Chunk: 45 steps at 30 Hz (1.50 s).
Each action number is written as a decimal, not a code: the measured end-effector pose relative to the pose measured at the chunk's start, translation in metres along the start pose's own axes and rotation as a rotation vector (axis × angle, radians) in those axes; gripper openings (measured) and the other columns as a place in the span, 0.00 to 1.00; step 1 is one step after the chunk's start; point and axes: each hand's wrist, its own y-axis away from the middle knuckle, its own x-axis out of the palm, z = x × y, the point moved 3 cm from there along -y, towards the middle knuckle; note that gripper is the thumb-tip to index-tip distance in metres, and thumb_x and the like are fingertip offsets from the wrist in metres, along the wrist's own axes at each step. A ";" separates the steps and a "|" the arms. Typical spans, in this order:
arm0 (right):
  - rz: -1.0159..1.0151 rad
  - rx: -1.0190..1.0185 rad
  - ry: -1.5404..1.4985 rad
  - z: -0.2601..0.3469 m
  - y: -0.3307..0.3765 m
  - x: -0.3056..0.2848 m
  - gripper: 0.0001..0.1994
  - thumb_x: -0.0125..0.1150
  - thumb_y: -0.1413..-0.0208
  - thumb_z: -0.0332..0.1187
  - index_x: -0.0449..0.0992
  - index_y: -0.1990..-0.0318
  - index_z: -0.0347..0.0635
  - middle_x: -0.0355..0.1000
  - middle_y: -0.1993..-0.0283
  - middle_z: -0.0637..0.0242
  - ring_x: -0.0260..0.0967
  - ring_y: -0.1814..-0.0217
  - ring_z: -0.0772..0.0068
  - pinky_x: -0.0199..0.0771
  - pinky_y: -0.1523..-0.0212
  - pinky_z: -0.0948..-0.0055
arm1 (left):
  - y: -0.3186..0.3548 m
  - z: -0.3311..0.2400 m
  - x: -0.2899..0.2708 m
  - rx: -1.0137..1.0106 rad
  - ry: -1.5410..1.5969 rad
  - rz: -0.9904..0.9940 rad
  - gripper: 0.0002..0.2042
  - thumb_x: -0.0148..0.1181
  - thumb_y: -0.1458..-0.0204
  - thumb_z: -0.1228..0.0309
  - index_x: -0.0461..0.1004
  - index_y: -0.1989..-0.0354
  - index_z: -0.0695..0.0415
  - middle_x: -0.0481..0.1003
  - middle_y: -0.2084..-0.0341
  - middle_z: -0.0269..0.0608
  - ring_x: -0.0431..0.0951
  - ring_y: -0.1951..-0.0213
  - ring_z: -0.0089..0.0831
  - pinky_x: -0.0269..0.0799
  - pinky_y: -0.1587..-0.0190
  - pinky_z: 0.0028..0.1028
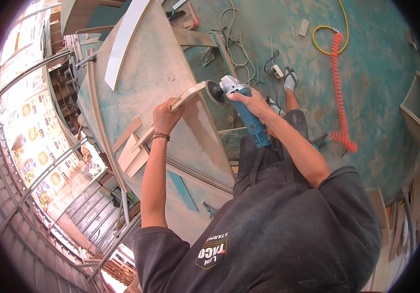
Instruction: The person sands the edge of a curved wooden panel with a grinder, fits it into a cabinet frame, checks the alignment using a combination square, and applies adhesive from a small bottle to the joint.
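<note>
I count one power grinder [252, 124], with a blue body, a silver head and one round disc [215, 92], near the centre of the frame. One bent piece of pale wood [188, 94] sits just left of it, its far end right at the disc; I cannot tell whether the two touch. On the big worktable [158, 66], which fills the middle left, I count one white curved strip [123, 46] toward the upper left and one teal strip [182, 190] below centre. A few pale offcuts [132, 157] lie at the left, overlapping too much for a sure count. On the green floor [376, 68] there is one red coiled hose [337, 83] at the right, one yellow hose [346, 24] at the upper right, and one white socket block [277, 72] near my two feet.

My left hand [168, 117] is closed around the wood, the forearm running almost straight up from the lower part of the frame, a dark bracelet [161, 135] at the wrist. My right hand [254, 104] is wrapped round the grinder just behind its head; that elbow is bent out to the right, the forearm slanting up and leftward toward the tool.
</note>
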 end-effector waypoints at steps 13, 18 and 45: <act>-0.079 0.033 -0.073 -0.010 0.028 -0.026 0.32 0.72 0.51 0.53 0.73 0.47 0.37 0.73 0.63 0.64 0.73 0.70 0.71 0.74 0.71 0.71 | 0.010 -0.002 0.000 -0.018 -0.004 -0.014 0.16 0.70 0.53 0.62 0.79 0.54 0.46 0.83 0.68 0.37 0.83 0.66 0.40 0.79 0.63 0.36; -0.225 -0.064 -0.169 0.010 0.060 -0.074 0.28 0.71 0.49 0.54 0.73 0.53 0.39 0.72 0.69 0.65 0.74 0.73 0.72 0.76 0.73 0.71 | 0.048 0.032 -0.015 -0.128 -0.036 -0.064 0.30 0.73 0.56 0.65 0.72 0.41 0.44 0.83 0.60 0.31 0.82 0.56 0.37 0.78 0.53 0.37; -0.281 -0.451 -0.387 0.104 0.126 -0.131 0.26 0.63 0.45 0.58 0.70 0.57 0.44 0.72 0.70 0.62 0.74 0.75 0.68 0.79 0.74 0.67 | 0.121 0.065 -0.078 -0.587 1.180 -0.942 0.27 0.68 0.44 0.63 0.67 0.43 0.69 0.74 0.48 0.47 0.77 0.52 0.36 0.73 0.47 0.34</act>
